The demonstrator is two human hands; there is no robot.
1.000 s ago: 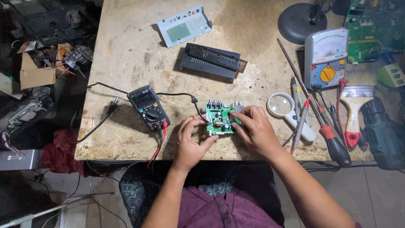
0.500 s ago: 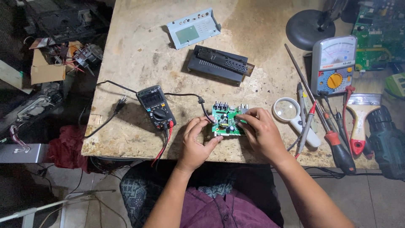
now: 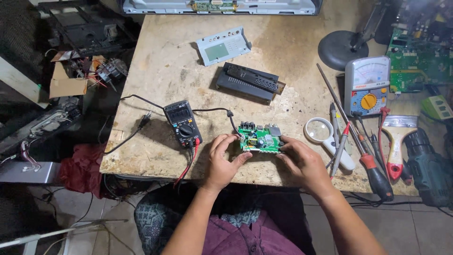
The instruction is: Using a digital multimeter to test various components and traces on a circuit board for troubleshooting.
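A small green circuit board (image 3: 259,138) with black and silver parts sits just above the near edge of the worn workbench (image 3: 179,56). My left hand (image 3: 224,160) grips its left edge and my right hand (image 3: 302,163) grips its right edge, thumbs on the board's near side. A black cable runs from the board's top left toward a plug (image 3: 145,118). A dark digital multimeter (image 3: 182,123) with red and black leads lies just left of my left hand.
On the bench: a magnifying glass (image 3: 319,129), probes and screwdrivers (image 3: 373,170), an analog meter (image 3: 367,86), a paintbrush (image 3: 395,141), a drill (image 3: 432,170), a black housing (image 3: 247,82), a grey panel (image 3: 222,46), a lamp base (image 3: 343,49). Clutter fills the floor at left.
The view has shifted slightly as my head moved. Both hands stay on the green board; my right hand has slid off its top to the right edge, uncovering more of it.
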